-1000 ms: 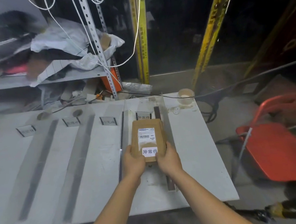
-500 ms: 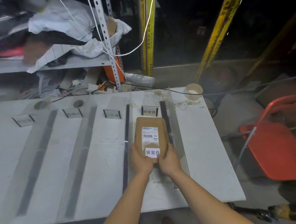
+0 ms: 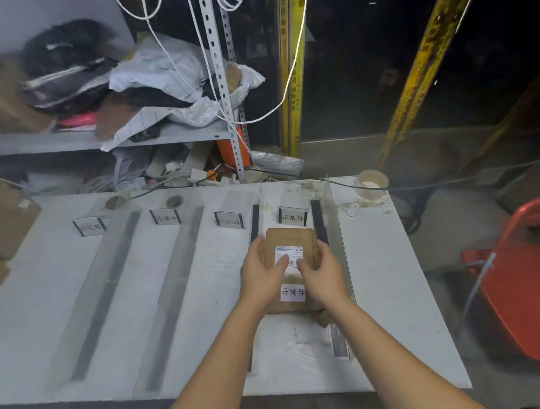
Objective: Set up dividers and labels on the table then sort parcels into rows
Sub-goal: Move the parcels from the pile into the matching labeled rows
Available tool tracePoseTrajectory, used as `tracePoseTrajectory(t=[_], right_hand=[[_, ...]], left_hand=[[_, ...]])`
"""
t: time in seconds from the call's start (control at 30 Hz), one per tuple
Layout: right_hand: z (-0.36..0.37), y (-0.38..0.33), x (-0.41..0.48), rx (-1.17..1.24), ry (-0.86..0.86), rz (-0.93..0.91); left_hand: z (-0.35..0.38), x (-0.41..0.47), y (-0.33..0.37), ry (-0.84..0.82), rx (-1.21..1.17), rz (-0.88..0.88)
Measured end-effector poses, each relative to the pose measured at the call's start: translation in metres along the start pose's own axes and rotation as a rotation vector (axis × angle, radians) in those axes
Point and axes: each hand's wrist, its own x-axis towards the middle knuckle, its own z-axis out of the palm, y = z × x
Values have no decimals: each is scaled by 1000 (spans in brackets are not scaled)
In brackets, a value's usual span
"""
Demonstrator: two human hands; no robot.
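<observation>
brown parcel [image 3: 291,238] lies flat on the white table [image 3: 392,291] in the rightmost row, between two clear dividers, left one [image 3: 254,224] and right one [image 3: 333,232], each on a dark base strip. parcel's far end sits just short of the row's label stand [image 3: 292,216] printed 异常件; a white sticker [image 3: 293,292] on the parcel's near end carries the same characters. left hand [image 3: 261,275] holds the parcel's left edge, fingers along the side and thumb on the shipping label [image 3: 291,254]. right hand [image 3: 322,272] holds the right edge the same way, thumb on top (both grips look light, fingers only partly curled). three more label stands [image 3: 229,220], [image 3: 165,216], [image 3: 89,227] stand along the far side of the table, text on the leftmost too blurred to read. tape roll [image 3: 372,183] sits at the far right corner of the table. red chair [image 3: 523,278] is to the right of the table, a cluttered metal shelf [image 3: 71,139] behind it.
</observation>
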Motion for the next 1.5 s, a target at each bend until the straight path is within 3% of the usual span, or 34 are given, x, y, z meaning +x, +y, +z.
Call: tracePoseTrajectory(t=[0.23, 0.47, 0.73, 1.0, 1.23, 1.5], right_hand=[[8, -96, -11, -262, -138, -328], [98, -188, -64, -541, -322, -689], [260, -262, -172, -698, -449, -827], [396, -323, -259, -731, -452, -802], [480, -362, -266, -742, -435, -768], [606, -374, -232, -469, -451, -562]], left_hand=[[-111, -13, 40, 178, 320, 124], [-270, -49, 38, 402, 775, 148], [-499, -101, -32, 567, 804, 72], [-667, -128, -83, 615, 976, -16], [-764, -92, -105, 619, 953, -9], [-823, -14, -136, 563, 563, -85]])
